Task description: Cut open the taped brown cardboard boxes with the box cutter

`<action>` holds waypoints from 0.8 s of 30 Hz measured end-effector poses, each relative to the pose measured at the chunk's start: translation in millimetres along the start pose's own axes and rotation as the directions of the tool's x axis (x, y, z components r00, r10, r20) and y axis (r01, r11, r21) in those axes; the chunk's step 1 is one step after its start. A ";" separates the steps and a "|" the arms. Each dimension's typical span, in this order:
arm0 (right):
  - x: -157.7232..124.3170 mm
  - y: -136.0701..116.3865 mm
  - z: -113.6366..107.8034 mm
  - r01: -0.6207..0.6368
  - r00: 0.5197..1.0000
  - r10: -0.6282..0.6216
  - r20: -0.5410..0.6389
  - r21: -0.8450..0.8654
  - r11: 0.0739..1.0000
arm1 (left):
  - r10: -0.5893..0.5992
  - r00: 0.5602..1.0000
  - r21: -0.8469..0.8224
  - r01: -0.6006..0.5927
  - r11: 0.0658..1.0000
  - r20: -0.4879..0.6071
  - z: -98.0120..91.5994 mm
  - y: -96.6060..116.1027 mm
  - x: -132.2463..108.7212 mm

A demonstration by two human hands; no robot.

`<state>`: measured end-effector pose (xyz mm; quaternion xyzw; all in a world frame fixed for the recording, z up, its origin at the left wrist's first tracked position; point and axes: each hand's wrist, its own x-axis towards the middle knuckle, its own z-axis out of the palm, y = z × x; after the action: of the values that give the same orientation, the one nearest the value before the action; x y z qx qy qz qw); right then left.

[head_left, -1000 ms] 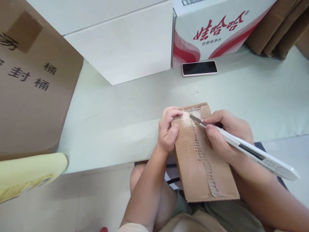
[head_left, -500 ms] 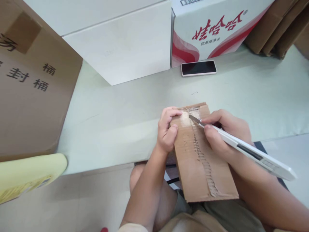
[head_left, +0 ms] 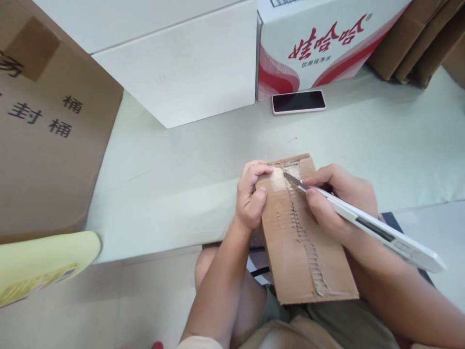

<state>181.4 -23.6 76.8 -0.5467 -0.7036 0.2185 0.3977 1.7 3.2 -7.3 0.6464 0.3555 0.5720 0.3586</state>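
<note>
One brown cardboard box sits at 4 o'clock from the centre of view, overlapping the near edge of the pale green table, its torn seam running from 11 o'clock toward 5 o'clock. At the box's 10 o'clock, the left hand grips its edge, one finger laid over the top face. At 2 o'clock, the right hand is closed around a white-handled knife, whose blade points toward 10 o'clock, tip at the seam beside a pale patch. Seen from the box, a phone lies flat at 12 o'clock, just beside a red-and-white carton; a white box stands at 11 o'clock, folded cardboard at 1 o'clock, and a large brown carton between 9 and 10 o'clock
</note>
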 end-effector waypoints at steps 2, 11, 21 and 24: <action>0.3 -0.3 -0.3 0.007 1.000 -0.007 0.002 -0.002 1.000 | -0.001 1.000 0.002 0.001 1.000 0.003 0.0 -0.4 -0.2; 1.0 0.0 0.8 0.030 0.999 -0.030 -0.011 -0.053 0.998 | -0.011 1.000 0.003 0.011 1.000 -0.002 0.0 -1.7 -0.8; 1.1 -0.4 1.0 0.016 1.000 -0.016 0.002 -0.074 0.997 | 0.006 1.000 0.016 -0.006 1.000 0.009 -0.6 -1.6 -0.2; 0.8 -0.9 0.8 0.019 1.000 -0.019 0.000 -0.060 0.998 | -0.005 1.000 0.017 0.005 1.000 0.005 -0.1 -0.9 0.2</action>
<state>180.1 -23.0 77.3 -0.5516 -0.7150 0.1934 0.3835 1.5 3.8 -8.0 0.6500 0.3611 0.5663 0.3556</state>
